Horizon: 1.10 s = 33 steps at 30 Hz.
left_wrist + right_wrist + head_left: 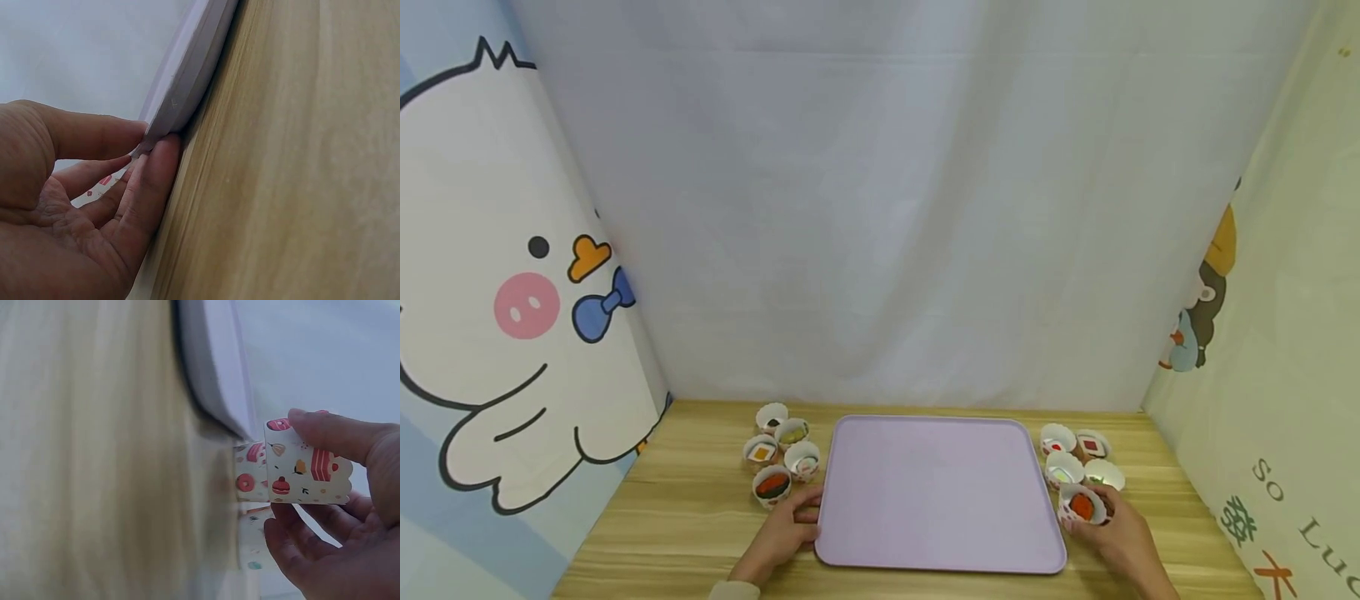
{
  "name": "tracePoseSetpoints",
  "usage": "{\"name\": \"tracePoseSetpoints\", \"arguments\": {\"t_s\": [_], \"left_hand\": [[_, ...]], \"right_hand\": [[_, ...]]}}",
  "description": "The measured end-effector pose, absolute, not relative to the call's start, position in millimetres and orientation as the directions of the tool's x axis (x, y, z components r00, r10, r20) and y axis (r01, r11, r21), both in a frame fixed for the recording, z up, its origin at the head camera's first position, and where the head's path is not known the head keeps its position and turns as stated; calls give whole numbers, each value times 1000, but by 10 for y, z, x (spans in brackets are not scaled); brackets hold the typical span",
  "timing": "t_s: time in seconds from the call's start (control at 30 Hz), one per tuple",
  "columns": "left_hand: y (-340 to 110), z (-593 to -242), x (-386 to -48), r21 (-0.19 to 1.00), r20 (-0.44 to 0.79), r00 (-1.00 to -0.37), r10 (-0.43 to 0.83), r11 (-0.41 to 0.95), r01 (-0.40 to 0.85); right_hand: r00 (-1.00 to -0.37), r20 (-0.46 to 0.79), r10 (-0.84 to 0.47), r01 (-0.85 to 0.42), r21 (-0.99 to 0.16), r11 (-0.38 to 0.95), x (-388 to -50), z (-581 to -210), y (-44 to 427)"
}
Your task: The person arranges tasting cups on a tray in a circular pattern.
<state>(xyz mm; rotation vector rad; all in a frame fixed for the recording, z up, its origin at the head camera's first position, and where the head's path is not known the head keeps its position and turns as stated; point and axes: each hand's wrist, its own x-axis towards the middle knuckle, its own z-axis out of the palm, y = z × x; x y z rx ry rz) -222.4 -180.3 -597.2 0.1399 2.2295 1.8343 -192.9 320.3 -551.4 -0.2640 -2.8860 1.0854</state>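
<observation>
A flat lavender tray (pixel 940 496) lies on the wooden table. At its left side, my left hand (pixel 786 527) pinches the rim between thumb and fingers; the left wrist view shows the thumb on the tray's edge (pixel 178 94). My right hand (pixel 1112 529) holds a white paper baking cup (pixel 309 462) printed with cakes and sweets, thumb on one side and fingers on the other. Something orange-red (pixel 1082 506) sits inside this cup. In the right wrist view its base appears slightly off the table. Behind it stand other printed paper cups (pixel 250 540).
Several paper cups with small coloured items stand left of the tray, among them one with a red and black piece (pixel 772 486). Right of the tray, more cups (pixel 1064 469) are clustered. A pale cloth (pixel 887 208) hangs behind the table, with printed cloths at both sides.
</observation>
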Motion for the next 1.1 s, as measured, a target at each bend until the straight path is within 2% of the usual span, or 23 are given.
{"name": "tracePoseSetpoints", "arguments": {"t_s": [0.13, 0.5, 0.87, 1.1], "left_hand": [[-1801, -5979, -2231, 973, -137, -966, 217, 213, -91], [-1798, -5901, -2214, 975, -139, -964, 225, 204, -93], [-1793, -5945, -2193, 977, -142, -961, 238, 191, -97], [-1804, -5953, -2221, 973, -156, -961, 228, 205, -109]], "right_hand": [[-985, -17, 172, 141, -653, 745, -1933, -5390, 3158], [-992, 62, 112, 38, -689, 724, -2063, -5138, 2945], [-994, 70, 85, 5, -743, 669, -2227, -5066, 2725], [-992, 116, 54, -49, -733, 678, -2376, -5037, 2548]]}}
